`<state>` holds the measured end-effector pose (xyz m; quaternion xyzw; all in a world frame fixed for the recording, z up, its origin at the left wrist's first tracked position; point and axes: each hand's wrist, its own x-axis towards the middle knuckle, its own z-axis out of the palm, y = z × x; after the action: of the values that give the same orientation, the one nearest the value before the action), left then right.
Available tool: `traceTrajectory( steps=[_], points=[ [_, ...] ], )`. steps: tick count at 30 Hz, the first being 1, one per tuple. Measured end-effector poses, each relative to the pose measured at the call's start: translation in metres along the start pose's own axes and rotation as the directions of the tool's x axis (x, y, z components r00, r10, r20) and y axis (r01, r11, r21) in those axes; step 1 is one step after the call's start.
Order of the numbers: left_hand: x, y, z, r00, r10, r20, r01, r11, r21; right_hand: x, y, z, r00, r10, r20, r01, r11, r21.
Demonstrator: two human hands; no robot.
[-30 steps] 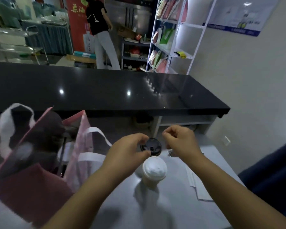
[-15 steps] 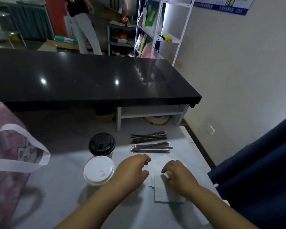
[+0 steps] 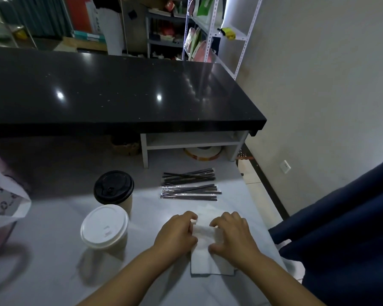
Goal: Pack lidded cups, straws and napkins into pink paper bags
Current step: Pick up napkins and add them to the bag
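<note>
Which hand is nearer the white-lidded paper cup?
Left. The left hand lies just right of the white-lidded paper cup, on the white napkins; the right hand is farther right, across the napkins.

Pale grey table [image 3: 53, 217] fills lower half of frame. I count 2 upright cups left of centre: black-lidded cup [image 3: 113, 187] above, white-lidded cup [image 3: 104, 227] just below, overlapping it in view. Right of centre, 2 bunches of wrapped black straws: upper bunch [image 3: 189, 176], lower bunch [image 3: 190, 192]. White napkin stack [image 3: 202, 261] below straws. Pink bag [image 3: 0, 202] at left edge, base cut off; I can't tell how it sits.
</note>
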<state>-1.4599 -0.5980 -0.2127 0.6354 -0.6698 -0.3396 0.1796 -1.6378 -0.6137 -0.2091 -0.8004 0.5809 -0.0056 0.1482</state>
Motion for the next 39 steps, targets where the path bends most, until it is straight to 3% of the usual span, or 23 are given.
traceTrajectory(
  steps=[7,12,16,20,22,26,30,39],
  points=[
    [-0.007,0.004,0.0,0.997,0.078,0.003,-0.078,0.997,-0.027,-0.004,0.012,-0.009,0.997,-0.083,0.009,0.082,0.992,0.096],
    [-0.002,-0.001,-0.008,0.988,-0.023,-0.15,0.006,0.993,-0.116,-0.012,0.027,-0.03,0.994,0.035,0.102,-0.071,0.923,0.379],
    [-0.001,0.006,-0.008,0.997,0.025,-0.067,-0.03,0.996,-0.08,-0.017,0.033,-0.041,0.986,0.067,0.154,-0.128,0.891,0.436],
    [-0.009,0.021,-0.006,0.995,0.076,0.07,-0.047,0.937,-0.346,-0.017,0.025,-0.049,0.992,0.088,0.091,-0.124,0.816,0.564],
    [-0.013,0.028,-0.01,0.989,0.088,0.115,-0.042,0.934,-0.356,-0.013,0.017,-0.057,0.995,0.079,0.068,-0.104,0.789,0.605],
    [-0.02,0.036,-0.034,0.99,0.049,-0.136,-0.054,0.998,-0.033,-0.001,-0.01,-0.078,1.0,0.021,0.022,-0.031,0.721,0.692],
    [-0.043,0.036,-0.074,0.924,-0.023,-0.381,-0.006,0.997,-0.076,0.011,-0.05,-0.098,0.993,-0.122,-0.001,0.086,0.695,0.714],
    [-0.126,-0.004,-0.186,0.721,-0.03,-0.692,0.025,1.0,-0.017,0.042,-0.182,-0.12,0.926,-0.355,-0.128,0.34,0.637,0.692]
  ],
)
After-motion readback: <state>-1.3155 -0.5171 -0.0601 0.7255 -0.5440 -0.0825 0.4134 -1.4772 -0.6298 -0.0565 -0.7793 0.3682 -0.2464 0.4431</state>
